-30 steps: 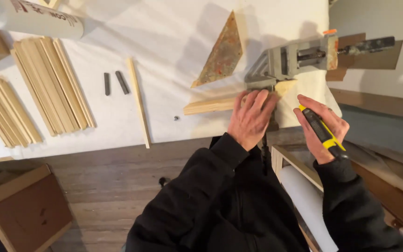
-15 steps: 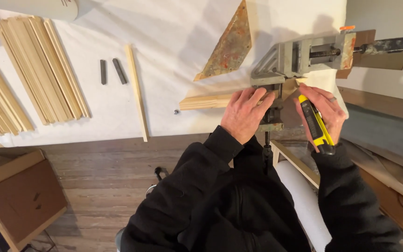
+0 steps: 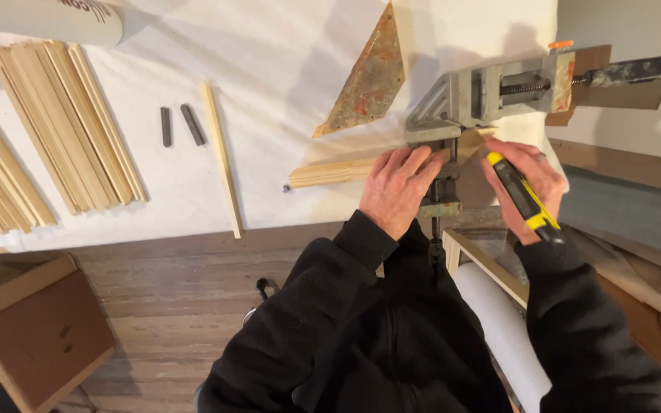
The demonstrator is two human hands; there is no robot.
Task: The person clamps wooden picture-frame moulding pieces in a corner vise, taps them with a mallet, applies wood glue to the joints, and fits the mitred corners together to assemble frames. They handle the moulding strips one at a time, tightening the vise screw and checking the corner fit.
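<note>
White tube (image 3: pixel 43 19) top-left, red print. My left grip (image 3: pixel 395 187) flat on strip (image 3: pixel 330 172); right grip (image 3: pixel 525 187) clenches knife (image 3: pixel 522 199), now nearer vise (image 3: pixel 491 95).

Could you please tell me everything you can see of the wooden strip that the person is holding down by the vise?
The wooden strip is pale, light-coloured wood, long and narrow, lying flat and nearly level on the white-covered table. Its left end is free, beside a small dark speck. Its right end runs under the left hand, which presses on it, and into the grey metal vise. The right hand holds a yellow and black tool close to that end.
</note>
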